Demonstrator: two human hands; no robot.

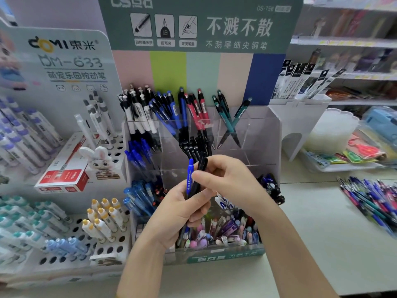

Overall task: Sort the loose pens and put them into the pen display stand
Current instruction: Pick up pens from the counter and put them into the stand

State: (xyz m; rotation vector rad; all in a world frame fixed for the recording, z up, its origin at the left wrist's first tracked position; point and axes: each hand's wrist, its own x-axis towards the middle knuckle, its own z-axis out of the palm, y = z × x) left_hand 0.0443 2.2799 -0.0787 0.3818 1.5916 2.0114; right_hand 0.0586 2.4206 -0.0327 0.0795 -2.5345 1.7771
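Acrylic, clear: the pen stand (264, 147) sits dead ahead on the counter (311, 244), its back row holding white, blue, red and green pens sorted by compartment. My two hands cover much of the middle tiers, so I cannot read what those hold. The front tray shows only a jumble of pastel caps past my wrists.

Loose pens (373, 201) lie in a heap on the counter, well off to the right. They are blurred and cut off by the frame edge, and I cannot count them.

Left hand (178, 214): palm turned up in front of the stand, fingers curled round a blue pen (190, 179) and a black pen (200, 173), which stand side by side and touching, tops upward. Their lower ends are buried in the palm. The print on the blue barrel is too small to read.

Right hand (232, 179): comes in from the right above the left, thumb and forefinger pinching the black pen near its top, the other fingers folded behind. Whether it also touches the blue pen, I cannot tell.

White rack (107, 250) to the left, cut off at the edge.
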